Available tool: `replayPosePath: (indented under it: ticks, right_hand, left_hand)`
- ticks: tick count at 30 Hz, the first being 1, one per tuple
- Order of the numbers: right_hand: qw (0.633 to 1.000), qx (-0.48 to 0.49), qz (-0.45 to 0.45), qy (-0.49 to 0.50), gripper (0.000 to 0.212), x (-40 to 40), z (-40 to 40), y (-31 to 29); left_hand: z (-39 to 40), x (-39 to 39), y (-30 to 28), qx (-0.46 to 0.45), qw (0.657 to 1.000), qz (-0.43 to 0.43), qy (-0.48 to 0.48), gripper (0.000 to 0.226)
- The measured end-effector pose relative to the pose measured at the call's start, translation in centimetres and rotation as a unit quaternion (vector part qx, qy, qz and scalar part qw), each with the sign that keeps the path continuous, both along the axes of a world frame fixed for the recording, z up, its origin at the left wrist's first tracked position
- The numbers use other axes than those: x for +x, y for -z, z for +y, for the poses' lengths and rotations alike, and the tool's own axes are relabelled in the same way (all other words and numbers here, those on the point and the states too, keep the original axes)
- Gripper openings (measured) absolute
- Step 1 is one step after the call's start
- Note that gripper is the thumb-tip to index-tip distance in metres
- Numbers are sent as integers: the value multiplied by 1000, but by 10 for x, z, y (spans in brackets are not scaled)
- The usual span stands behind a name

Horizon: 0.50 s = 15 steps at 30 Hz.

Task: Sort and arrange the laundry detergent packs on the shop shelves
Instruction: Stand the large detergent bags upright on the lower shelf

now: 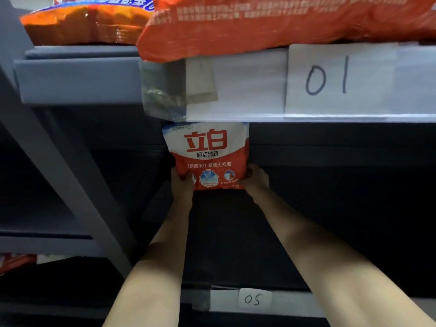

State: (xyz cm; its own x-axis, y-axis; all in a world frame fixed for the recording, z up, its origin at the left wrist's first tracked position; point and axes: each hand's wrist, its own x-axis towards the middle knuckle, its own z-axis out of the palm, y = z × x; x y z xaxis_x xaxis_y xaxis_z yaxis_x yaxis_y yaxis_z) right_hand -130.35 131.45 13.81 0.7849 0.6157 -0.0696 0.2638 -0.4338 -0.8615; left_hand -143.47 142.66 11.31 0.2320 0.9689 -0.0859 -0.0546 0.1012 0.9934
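A red and white detergent pack [207,152] stands upright on the dark middle shelf [330,220], its top hidden behind the upper shelf's front edge. My left hand [181,185] grips its lower left corner, thumb on the front. My right hand [256,179] grips its lower right corner. A large orange-red detergent bag [271,24] lies on the upper shelf and overhangs its edge. Another orange pack [85,22] lies at the upper left.
The upper shelf edge carries a paper label "01" [339,76] and tape [179,90]. The lower shelf edge has a label "05" [253,299]. A grey slanted upright [70,180] runs at the left. Red packs [16,261] show at the lower left.
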Motion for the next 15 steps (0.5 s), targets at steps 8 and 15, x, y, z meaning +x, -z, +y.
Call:
replayPosePath:
  ticks: [8,15]
  right_hand:
    - [989,-108,-92,-33,27,10,-24,22]
    - [947,-128,-268,-126,37,3,-95,35]
  left_hand:
    - [-6,-2,15,41,983,179,-27,55]
    - [-86,-2,26,189,907,370,65,46]
